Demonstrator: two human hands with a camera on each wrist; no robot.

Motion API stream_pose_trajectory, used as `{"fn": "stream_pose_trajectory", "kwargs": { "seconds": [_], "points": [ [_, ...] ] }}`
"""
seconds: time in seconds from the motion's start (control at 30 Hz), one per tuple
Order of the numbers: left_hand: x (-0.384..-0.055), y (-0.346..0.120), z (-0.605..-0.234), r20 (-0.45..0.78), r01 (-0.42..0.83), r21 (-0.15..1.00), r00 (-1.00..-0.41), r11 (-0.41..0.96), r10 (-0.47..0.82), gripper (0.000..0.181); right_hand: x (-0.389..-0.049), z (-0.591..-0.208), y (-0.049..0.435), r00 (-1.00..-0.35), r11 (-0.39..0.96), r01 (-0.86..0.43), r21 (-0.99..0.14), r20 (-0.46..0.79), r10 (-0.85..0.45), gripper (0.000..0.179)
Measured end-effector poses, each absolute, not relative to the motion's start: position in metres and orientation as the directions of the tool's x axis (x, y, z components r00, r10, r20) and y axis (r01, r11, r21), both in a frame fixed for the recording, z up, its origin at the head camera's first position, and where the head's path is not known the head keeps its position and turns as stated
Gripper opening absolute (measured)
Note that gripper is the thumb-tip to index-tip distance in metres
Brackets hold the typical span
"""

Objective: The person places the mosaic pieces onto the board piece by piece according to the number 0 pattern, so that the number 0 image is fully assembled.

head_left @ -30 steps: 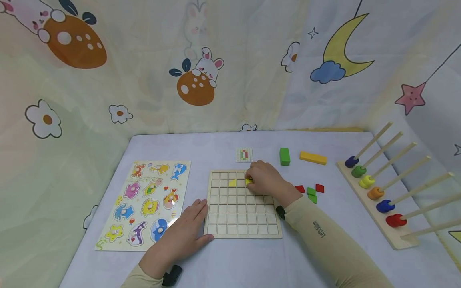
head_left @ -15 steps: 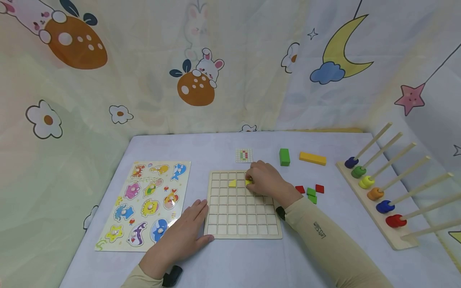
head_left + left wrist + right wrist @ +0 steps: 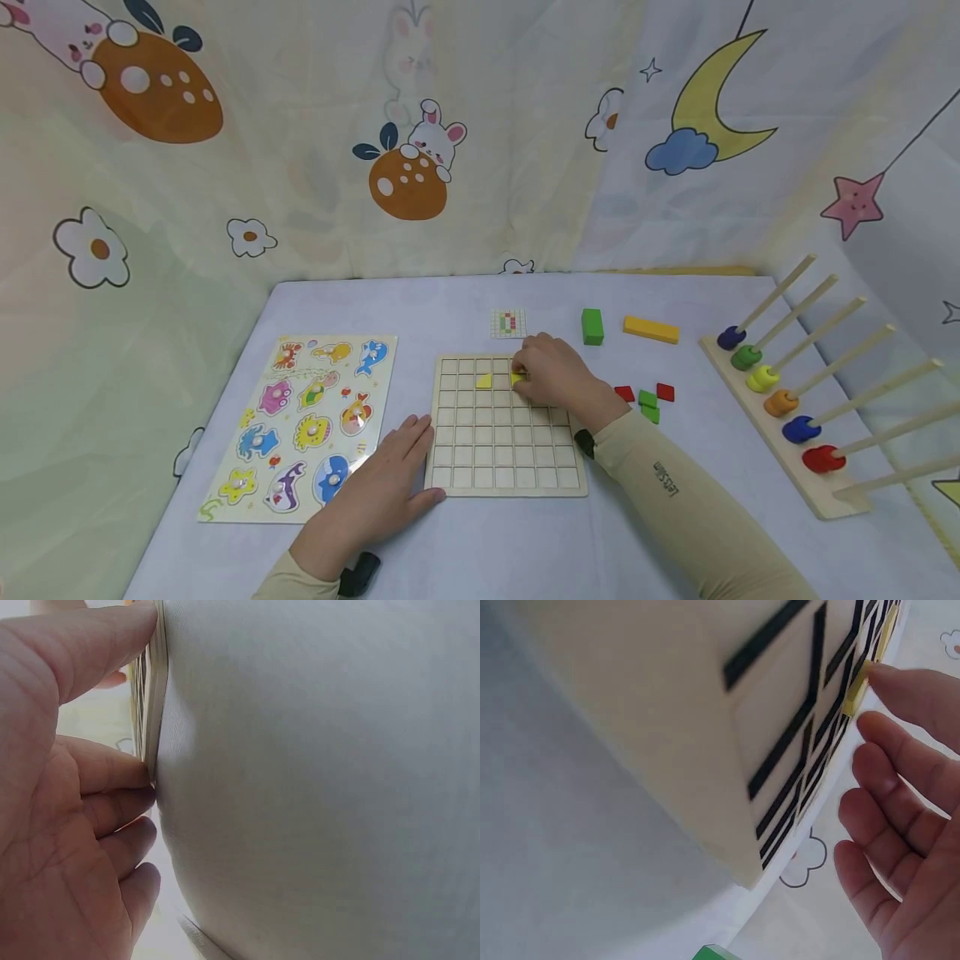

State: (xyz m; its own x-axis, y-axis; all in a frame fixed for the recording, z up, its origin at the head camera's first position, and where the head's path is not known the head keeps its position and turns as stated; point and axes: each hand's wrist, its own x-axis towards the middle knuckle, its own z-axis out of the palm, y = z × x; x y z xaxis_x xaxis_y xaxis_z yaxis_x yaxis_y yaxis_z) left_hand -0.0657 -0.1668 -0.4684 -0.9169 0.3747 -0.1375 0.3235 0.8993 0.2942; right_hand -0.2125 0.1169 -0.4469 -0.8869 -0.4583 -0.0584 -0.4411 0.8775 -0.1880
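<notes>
A wooden grid board (image 3: 506, 493) lies flat in the middle of the table. My left hand (image 3: 378, 479) rests at its left side with fingers extended; in the left wrist view the thumb and fingertips touch the board edge (image 3: 155, 697). Over the upper right cells, my right hand (image 3: 558, 375) has its thumb and fingertips at a yellow tile (image 3: 517, 379). The right wrist view shows the thumb against this yellow tile (image 3: 857, 690), the other fingers loosely bent beside it. Another yellow tile (image 3: 483, 381) sits in a cell to the left.
A small pattern card (image 3: 508, 323) lies behind the board. Red tiles (image 3: 665, 392) and green tiles (image 3: 648, 400) lie to the right, below a green block (image 3: 592, 327) and an orange bar (image 3: 651, 329). A peg rack (image 3: 787, 433) stands far right; an animal puzzle board (image 3: 300, 425) lies left.
</notes>
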Motion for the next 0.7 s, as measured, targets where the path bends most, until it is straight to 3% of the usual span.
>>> {"fn": "stream_pose_trajectory", "kwargs": {
  "seconds": [0.33,0.7],
  "points": [
    [-0.066,-0.167,-0.467,-0.141,0.322,0.301,-0.916,0.898,0.376,0.094,-0.207,-0.428,0.131,-0.907,0.881,-0.398,-0.256,-0.035,-0.420,0.026],
    [-0.066,-0.167,-0.469,-0.138,0.325,0.293,-0.916,0.899,0.376,0.095,-0.205,-0.406,0.156,-0.911,0.878,-0.406,-0.254,0.034,-0.411,0.031]
  ]
}}
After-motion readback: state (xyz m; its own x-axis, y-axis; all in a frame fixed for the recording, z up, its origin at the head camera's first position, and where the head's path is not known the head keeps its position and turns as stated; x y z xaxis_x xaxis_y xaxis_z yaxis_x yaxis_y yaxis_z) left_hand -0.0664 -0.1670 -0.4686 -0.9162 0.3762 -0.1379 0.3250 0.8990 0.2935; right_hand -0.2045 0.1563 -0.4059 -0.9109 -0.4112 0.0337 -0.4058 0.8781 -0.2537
